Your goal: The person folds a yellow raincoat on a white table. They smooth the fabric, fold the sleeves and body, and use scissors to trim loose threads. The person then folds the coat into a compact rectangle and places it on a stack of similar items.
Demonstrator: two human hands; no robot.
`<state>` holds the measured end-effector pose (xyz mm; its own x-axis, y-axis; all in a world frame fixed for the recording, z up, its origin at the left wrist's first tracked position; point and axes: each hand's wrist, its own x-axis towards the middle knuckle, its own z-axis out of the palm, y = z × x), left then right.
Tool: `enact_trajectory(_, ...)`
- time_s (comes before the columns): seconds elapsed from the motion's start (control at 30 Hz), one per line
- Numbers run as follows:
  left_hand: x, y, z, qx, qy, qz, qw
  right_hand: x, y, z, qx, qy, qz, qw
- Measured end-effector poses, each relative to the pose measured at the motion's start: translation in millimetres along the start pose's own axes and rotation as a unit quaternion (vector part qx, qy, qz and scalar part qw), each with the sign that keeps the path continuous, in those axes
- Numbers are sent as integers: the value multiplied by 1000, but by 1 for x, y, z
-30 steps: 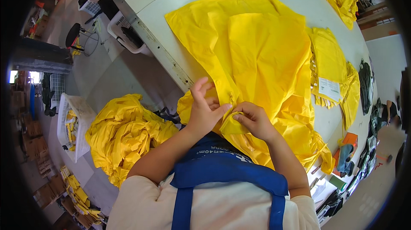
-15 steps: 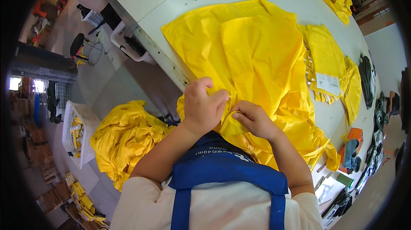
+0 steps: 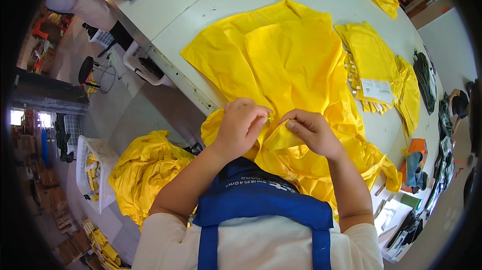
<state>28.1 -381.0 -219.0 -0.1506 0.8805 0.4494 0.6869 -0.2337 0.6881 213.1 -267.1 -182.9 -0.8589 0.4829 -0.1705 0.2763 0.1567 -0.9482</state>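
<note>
**Big yellow garment [image 3: 286, 54] up front, toothed zip edge [image 3: 275, 131] right at the right fingers [image 3: 299, 114]!**

Out past both hands, the broad white worktop [image 3: 160, 29]. Draped across it, ahead of the fingers and on down beneath them to the blue apron [image 3: 261, 197], that same garment. Lower and off to the left of the left fingers [image 3: 261, 111], a crumpled yellow heap [image 3: 145, 174]. Beyond the right fingers, farther right, a folded yellow stack [image 3: 371, 49] with a white paper [image 3: 376, 90] on top, well apart from both grips.

Into the middle now! Face to face, just apart: left hand [image 3: 238, 125] and right hand [image 3: 316, 132]. Closed in a pinch on the right: a small flap [image 3: 287, 140], caught by its zip edge. Slanting down and left from the right fingertips, along its long axis, just below the left fingertips. Nearer, in fact touching: the right hand. In the way? Only soft folds bunched under the fingers. And at the left fingertips, almost together, a tiny yellow piece [image 3: 271, 118]: gripped or merely brushed, cannot tell.
</note>
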Motion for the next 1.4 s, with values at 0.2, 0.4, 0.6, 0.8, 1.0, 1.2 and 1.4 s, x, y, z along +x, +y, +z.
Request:
enact_trajectory(0.2,1,11,7,11,6,50,999,1,-17,-3,72,-29,68,995)
enact_trajectory(0.4,1,14,2,21,-52,84,995,2,-10,1,-82,0,-38,996)
enact_trajectory(0.6,13,14,-6,-59,-185,92,977,-1,-3,8,-120,158,-55,979)
enact_trajectory(0.8,41,2,-8,155,-268,59,949,-34,38,-29,-291,310,-106,899)
enact_trajectory(1.0,4,-45,-38,-285,-56,-248,924,-251,179,-122,-355,518,521,578)
enact_trajectory(1.2,36,-62,-58,-395,140,-302,856,-374,174,-140,203,733,-34,648)
enact_trajectory(1.4,70,-85,-57,-346,-77,-282,891,-387,174,-174,86,762,90,635)
